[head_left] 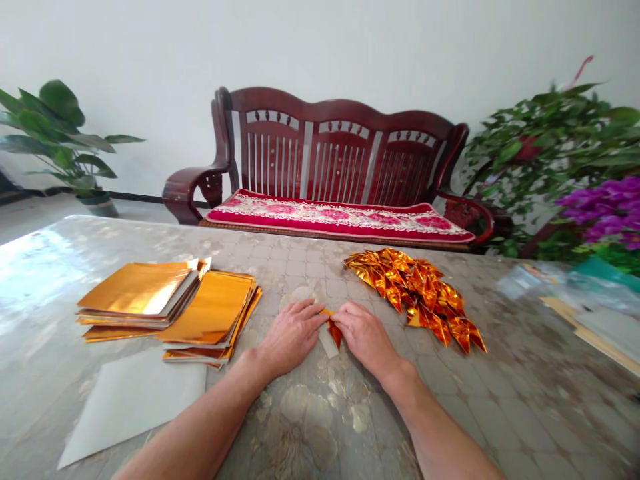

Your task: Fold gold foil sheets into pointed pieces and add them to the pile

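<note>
A small, partly folded sheet of gold foil paper (336,335) lies on the table in front of me, its pale underside showing as a narrow strip. My left hand (294,333) has its fingertips on the paper's left edge, the fingers close together and the palm low over the table. On the opposite edge my right hand (364,335) pinches the paper with thumb and forefinger. The fingers cover much of the upper fold. To the right lies a heap of folded gold foil pieces (425,293) with pointed ends.
Two stacks of flat gold foil paper (140,288) stand on the left, with a pale sheet (135,403) before them. At the right edge are clear plastic bags (533,280) and wooden strips (595,337). Behind the patterned table (305,427) is a wooden bench (340,167) between plants.
</note>
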`<move>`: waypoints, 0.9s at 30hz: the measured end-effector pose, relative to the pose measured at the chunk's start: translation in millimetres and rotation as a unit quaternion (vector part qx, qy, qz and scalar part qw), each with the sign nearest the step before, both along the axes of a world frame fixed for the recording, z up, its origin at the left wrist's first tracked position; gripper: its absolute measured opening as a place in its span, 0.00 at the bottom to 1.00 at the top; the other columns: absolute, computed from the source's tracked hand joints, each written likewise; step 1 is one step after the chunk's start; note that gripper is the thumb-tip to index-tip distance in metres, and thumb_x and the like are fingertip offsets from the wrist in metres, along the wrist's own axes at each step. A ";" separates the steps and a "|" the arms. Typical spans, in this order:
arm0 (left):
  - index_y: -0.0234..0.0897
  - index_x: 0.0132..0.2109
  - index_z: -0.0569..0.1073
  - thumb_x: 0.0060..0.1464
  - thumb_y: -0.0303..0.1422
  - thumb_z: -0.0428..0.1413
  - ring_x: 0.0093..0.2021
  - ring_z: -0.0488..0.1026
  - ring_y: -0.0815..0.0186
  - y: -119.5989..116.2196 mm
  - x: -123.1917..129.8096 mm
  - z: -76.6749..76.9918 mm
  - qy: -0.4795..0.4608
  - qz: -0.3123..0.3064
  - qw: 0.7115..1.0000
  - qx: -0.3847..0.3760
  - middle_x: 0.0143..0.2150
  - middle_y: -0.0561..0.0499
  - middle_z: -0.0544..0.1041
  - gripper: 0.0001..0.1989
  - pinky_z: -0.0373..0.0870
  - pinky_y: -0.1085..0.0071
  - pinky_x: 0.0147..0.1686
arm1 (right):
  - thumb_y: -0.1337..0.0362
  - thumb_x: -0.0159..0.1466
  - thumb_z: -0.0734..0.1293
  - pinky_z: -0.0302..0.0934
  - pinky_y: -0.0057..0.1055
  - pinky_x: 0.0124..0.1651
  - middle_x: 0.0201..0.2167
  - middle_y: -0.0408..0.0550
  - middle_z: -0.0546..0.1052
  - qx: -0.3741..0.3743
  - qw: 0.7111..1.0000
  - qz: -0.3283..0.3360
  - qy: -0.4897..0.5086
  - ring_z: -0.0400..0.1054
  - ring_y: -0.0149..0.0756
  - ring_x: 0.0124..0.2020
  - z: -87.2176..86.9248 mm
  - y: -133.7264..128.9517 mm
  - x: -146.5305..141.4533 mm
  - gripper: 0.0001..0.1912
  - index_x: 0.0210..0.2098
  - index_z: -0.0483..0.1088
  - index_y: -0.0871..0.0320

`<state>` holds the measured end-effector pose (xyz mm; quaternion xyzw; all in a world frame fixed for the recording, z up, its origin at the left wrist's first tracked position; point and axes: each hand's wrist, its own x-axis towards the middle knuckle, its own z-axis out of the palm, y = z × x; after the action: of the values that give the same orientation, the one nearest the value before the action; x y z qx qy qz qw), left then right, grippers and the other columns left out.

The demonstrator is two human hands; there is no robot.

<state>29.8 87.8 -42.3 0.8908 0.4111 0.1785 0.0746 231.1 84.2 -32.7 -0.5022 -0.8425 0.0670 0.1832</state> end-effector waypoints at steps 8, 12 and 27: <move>0.44 0.58 0.72 0.56 0.26 0.52 0.53 0.68 0.59 -0.5 -2.2 11.3 -0.021 -0.018 1.000 -0.014 0.55 0.50 0.74 0.23 0.65 0.61 0.58 | 0.72 0.68 0.61 0.58 0.26 0.40 0.33 0.44 0.71 -0.011 1.000 -0.004 -0.012 0.67 0.32 0.37 -1.1 0.9 -0.6 0.13 0.40 0.77 0.53; 0.45 0.56 0.73 0.53 0.23 0.51 0.50 0.69 0.58 -0.7 -3.8 13.6 -0.014 -0.015 1.000 -0.021 0.51 0.49 0.74 0.24 0.67 0.61 0.54 | 0.72 0.68 0.60 0.58 0.27 0.40 0.34 0.44 0.70 -0.022 1.000 -0.005 -0.021 0.66 0.32 0.37 2.6 -2.3 -1.0 0.14 0.39 0.76 0.53; 0.48 0.58 0.72 0.53 0.18 0.47 0.49 0.68 0.60 6.4 -9.1 0.4 -0.038 -0.004 0.999 -0.029 0.49 0.49 0.73 0.30 0.67 0.62 0.53 | 0.70 0.63 0.61 0.57 0.37 0.51 0.44 0.55 0.72 0.010 0.989 -0.028 -0.147 0.63 0.45 0.47 13.4 -24.5 -22.5 0.13 0.46 0.72 0.60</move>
<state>20.7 94.2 -41.8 0.8822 0.4097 0.2002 0.1171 208.6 59.7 -19.3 -0.5286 -0.8462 -0.0208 0.0645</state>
